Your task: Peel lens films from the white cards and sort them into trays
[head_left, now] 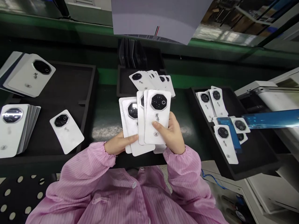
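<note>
The person over there wears a loose pink smock (119,199), finely striped in darker pink. Its full sleeves (81,168) pucker into gathered cuffs (181,151) just behind the left grip (120,143) and right grip (172,133). Pale round buttons (134,185) run down the front, below and between both grips.

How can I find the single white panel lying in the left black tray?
Find the large black tray at the person's left. At its near right corner lies a white panel with a dark octagonal window. Unlike the stacks beside and behind it, it lies alone.
</note>
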`<state>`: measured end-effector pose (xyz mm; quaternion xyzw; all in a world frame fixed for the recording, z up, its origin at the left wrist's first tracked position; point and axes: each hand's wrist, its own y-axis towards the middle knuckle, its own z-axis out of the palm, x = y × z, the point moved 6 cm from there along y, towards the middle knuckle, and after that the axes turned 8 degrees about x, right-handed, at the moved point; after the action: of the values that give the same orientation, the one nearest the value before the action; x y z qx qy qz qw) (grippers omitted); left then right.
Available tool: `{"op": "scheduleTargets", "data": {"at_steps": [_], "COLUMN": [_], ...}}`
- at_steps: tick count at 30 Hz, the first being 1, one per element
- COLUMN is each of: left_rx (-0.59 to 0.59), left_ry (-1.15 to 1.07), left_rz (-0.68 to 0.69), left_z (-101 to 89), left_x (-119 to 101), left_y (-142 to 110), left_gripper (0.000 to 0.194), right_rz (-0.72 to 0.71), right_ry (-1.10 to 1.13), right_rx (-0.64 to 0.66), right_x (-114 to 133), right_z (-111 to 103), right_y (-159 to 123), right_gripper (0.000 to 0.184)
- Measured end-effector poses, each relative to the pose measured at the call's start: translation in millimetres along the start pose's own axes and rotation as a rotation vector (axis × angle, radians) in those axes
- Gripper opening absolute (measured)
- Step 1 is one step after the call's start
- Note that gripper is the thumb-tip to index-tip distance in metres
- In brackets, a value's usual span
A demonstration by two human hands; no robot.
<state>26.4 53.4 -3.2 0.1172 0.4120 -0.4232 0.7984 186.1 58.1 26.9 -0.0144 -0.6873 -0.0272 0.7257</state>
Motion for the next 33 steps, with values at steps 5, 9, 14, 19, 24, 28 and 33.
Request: {"op": "scheduleTargets", "data": {"at_steps": [5, 9, 14, 19, 24, 28, 33], "left_rx": [0.045, -0.017, 0.007, -0.009, -0.048, 0.014, 0.155], "left_ry": [-0.11, -0.092, -0.097, -0.082, -0.015, 0.061, 0.148], "left_rz": [-0.011, -0.016, -0.044, -0.052, -0.069, -0.093, -0.147], "left_z": [2.3, 0.0, 5.9, 2.3, -3.9, -0.2, 9.3], "left_x": [1.9, -3.1, -9.8, -6.0, -1.1, -2.1, -2.5], "left_y": [4.4, 2.9, 1.0, -0.4, -3.5, -4.1, -3.6], "left_gripper": [0.058, 0.062, 0.057, 0.046, 0.041, 0.04, 0.043], "right_rz": [0.029, 0.059, 0.017, 0.026, -0.021, -0.025, -0.021], "right_ry": [0.092, 0.198, 0.272, 0.281, 0.328, 0.354, 0.419], "right_rx": [-0.007, -0.085, -0.233, -0.233, -0.182, -0.105, -0.056], "right_x": [-9.5, -11.8, -13.5, -14.2, -16.0, -20.8, -21.0], "right_z": [-0.2, -14.9, -47.1, -52.9, -36.3, -20.8, -8.7], "right_y": [3.9, 3.9, -2.2, -10.3, -14.7, -14.4, -13.1], "right_gripper": [0.049, 0.041, 0.028, 0.036, 0.04, 0.043, 0.042]}}
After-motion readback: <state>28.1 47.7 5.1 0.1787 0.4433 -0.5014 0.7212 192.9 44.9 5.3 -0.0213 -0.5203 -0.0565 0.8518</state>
